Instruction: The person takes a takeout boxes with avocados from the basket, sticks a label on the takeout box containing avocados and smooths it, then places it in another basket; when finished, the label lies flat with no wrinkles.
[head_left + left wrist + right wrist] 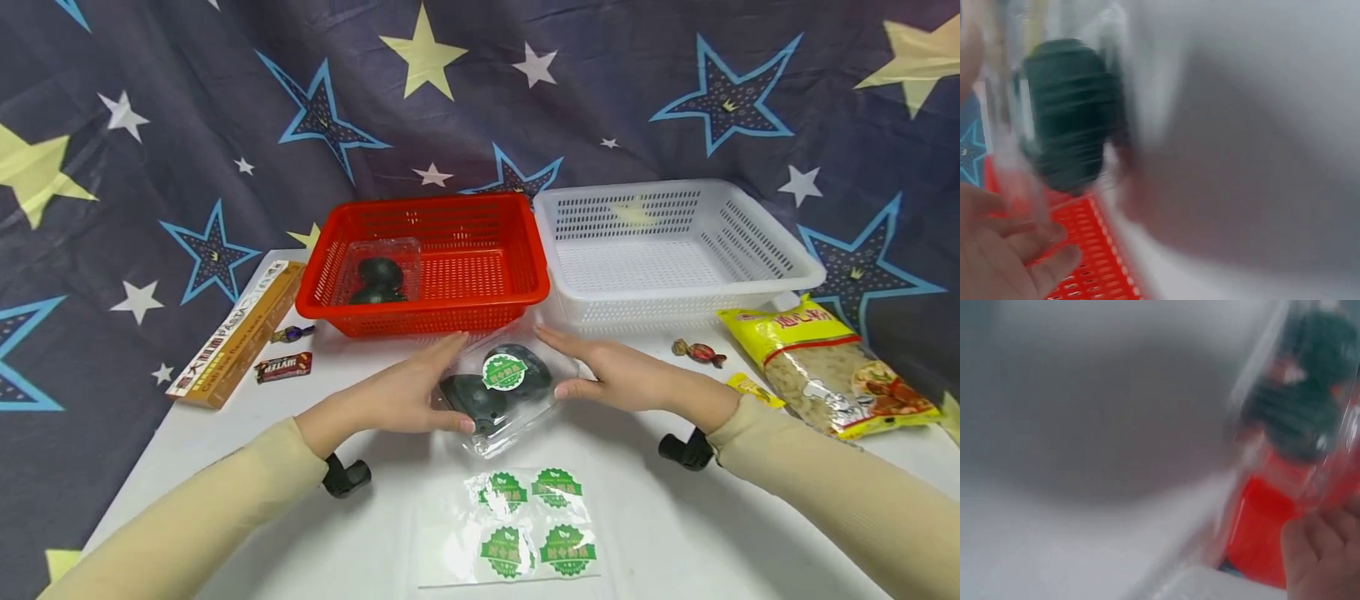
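Observation:
A clear plastic box (pixel 513 429) holds two dark green fruits (pixel 472 398) that look like avocados. On its lid is a round green-and-white sticker (pixel 504 372). My left hand (pixel 397 396) grips the box's left side, thumb on the near part and fingers toward the back. Opposite, my right hand (pixel 618 371) grips the right side in the same way. Both wrist views are blurred; the dark fruit (pixel 1072 115) shows through the plastic in the left one. Whether the box touches the table I cannot tell. Nearer me lies a sheet (pixel 446 542) bearing several green stickers.
Behind stand a red basket (pixel 420 308), with a similar box (pixel 382 246) of dark fruits inside, and a white basket (pixel 675 297). A long pasta box (pixel 238 333) and wrapped sweets (pixel 283 367) lie left. Right are a yellow-topped bag (pixel 832 367) and more sweets (pixel 701 352).

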`<state>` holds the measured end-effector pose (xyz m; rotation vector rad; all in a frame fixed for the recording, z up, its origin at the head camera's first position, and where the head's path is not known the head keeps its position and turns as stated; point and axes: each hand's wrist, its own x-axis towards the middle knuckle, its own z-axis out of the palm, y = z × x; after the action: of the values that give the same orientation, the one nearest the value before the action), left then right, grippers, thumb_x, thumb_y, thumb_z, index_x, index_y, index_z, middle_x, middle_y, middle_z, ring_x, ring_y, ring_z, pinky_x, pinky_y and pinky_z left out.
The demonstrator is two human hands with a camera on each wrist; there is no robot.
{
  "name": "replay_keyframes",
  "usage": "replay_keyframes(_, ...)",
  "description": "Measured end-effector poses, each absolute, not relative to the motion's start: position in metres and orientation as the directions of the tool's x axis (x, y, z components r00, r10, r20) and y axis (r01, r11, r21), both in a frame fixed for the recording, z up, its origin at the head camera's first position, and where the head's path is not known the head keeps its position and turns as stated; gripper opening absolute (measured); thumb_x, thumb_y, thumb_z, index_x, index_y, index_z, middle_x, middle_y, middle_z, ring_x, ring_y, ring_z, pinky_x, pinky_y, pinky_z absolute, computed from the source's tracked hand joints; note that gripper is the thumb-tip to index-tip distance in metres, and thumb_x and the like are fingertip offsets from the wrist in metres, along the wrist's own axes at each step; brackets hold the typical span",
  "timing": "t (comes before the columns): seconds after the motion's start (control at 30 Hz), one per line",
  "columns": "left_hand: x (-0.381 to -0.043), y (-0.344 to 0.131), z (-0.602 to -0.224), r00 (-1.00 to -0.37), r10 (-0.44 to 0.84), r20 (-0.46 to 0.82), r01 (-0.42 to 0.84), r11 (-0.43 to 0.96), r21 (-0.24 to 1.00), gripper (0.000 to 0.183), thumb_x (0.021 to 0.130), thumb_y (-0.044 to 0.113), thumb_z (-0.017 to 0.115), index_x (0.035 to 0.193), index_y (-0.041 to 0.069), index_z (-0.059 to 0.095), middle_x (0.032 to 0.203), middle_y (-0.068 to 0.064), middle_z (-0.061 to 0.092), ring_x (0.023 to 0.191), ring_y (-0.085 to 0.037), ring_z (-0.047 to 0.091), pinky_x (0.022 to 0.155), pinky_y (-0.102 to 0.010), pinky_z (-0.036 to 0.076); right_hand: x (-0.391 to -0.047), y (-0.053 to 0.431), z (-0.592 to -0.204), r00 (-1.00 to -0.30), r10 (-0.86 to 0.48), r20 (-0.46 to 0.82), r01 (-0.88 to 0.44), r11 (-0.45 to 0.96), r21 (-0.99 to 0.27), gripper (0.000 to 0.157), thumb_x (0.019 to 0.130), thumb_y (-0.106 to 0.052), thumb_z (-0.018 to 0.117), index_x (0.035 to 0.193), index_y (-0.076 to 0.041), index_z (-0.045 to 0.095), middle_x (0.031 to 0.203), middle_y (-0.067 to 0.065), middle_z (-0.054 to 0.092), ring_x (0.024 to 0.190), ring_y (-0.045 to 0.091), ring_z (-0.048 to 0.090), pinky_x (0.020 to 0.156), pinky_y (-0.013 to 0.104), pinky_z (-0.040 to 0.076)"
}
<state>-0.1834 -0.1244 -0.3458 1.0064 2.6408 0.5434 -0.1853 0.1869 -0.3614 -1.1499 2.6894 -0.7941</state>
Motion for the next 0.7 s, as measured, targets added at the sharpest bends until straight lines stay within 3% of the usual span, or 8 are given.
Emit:
replay_keyframes(0.13,-0.182,-0.123,-0.356,-0.713,0.695,-0.095,0.574,0.657,0.489,0.117,0.073,0.064,0.068,0.153,0.005,0.007,0.159,-0.01,0.007,0.145,-0.023,0.013,0.114,-0.04,0.019,-0.192,0.188,-0.359,-0.7,-0.71,0.08,-0.634,0.566,-0.527,0.082,0.086,-0.032,0.07,0.149,-0.002,0.027,0.154,0.013,0.026,0.14,0.03,0.027,0.109,0.048,0.028)
replay_keyframes(0.33,-0.171,-0.116,-0.359,-0.742,0.669,-0.05,0.555,0.654,0.515,0.117,0.076,0.062,0.069,0.151,-0.001,0.006,0.158,-0.015,0.008,0.145,-0.026,0.014,0.114,-0.039,0.02,-0.176,0.179,-0.361,-0.788,-0.609,0.092,-0.56,0.646,-0.518,0.08,0.092,-0.037,0.062,0.149,0.001,0.023,0.155,0.019,0.02,0.141,0.037,0.022,0.111,0.052,0.023)
replay_keyframes(0.53,-0.15,-0.101,-0.359,-0.826,0.562,-0.04,0.463,0.717,0.521,0.112,0.079,0.056,0.069,0.151,-0.004,0.007,0.156,-0.019,0.015,0.143,-0.027,0.02,0.112,-0.041,0.025,-0.157,0.154,-0.361,-0.885,-0.462,0.065,-0.426,0.744,-0.514,0.096,0.088,-0.059,0.054,0.148,0.007,0.019,0.156,0.024,0.01,0.142,0.04,0.013,0.111,0.055,0.02)
replay_keyframes(0.7,-0.135,-0.089,-0.357,-0.863,0.499,-0.08,0.402,0.773,0.49,0.111,0.082,0.059,0.063,0.147,-0.012,0.008,0.154,-0.028,0.013,0.142,-0.033,0.02,0.111,-0.042,0.027,-0.16,0.146,-0.362,-0.894,-0.446,0.042,-0.408,0.771,-0.489,0.106,0.082,-0.063,0.061,0.146,0.011,0.019,0.154,0.028,0.009,0.142,0.043,0.009,0.111,0.055,0.018)
